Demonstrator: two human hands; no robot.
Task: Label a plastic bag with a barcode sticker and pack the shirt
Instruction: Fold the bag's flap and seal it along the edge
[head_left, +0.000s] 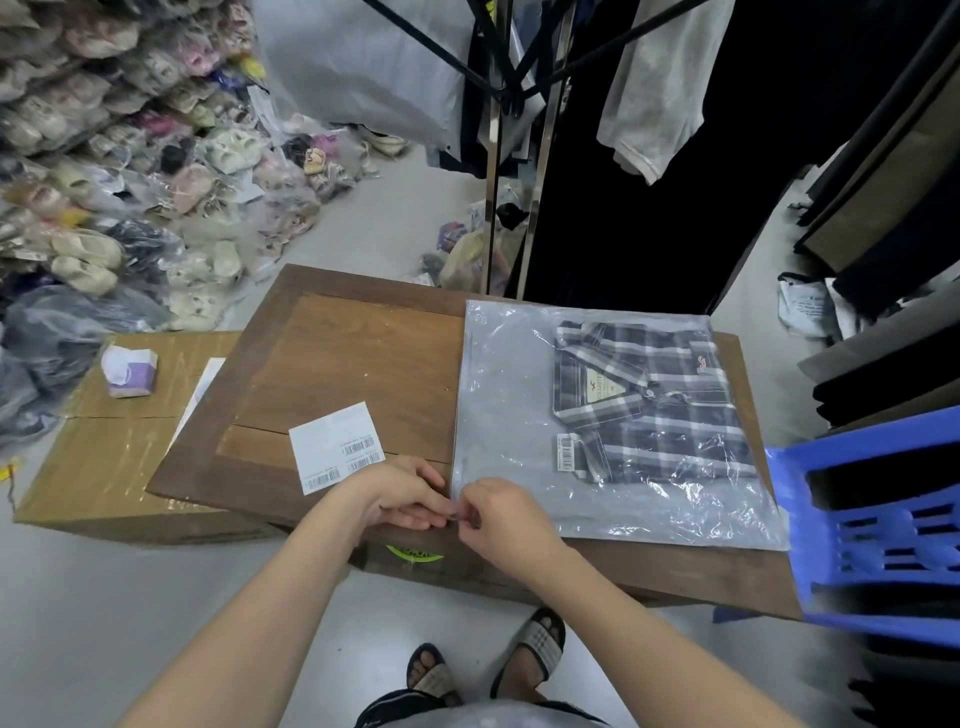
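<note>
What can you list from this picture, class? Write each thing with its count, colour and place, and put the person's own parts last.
Table: one, brown wood, centre.
Plastic bag: one, clear, on the table's right half.
Shirt: one, dark plaid, folded inside the bag.
Barcode sticker: one, white, on the bag by the shirt's corner.
Sticker sheet: one, white, on the table near the left hand.
Cardboard box: one, tan, left of the table.
Chair: one, blue plastic, right edge.
Bagged shoes: many, mixed pale colours, piled upper left.
Hanging clothes: several, grey and black, top.
Sandals: two, striped, on the feet at the bottom.
Left hand, right hand: pinching the bag's near left corner.
</note>
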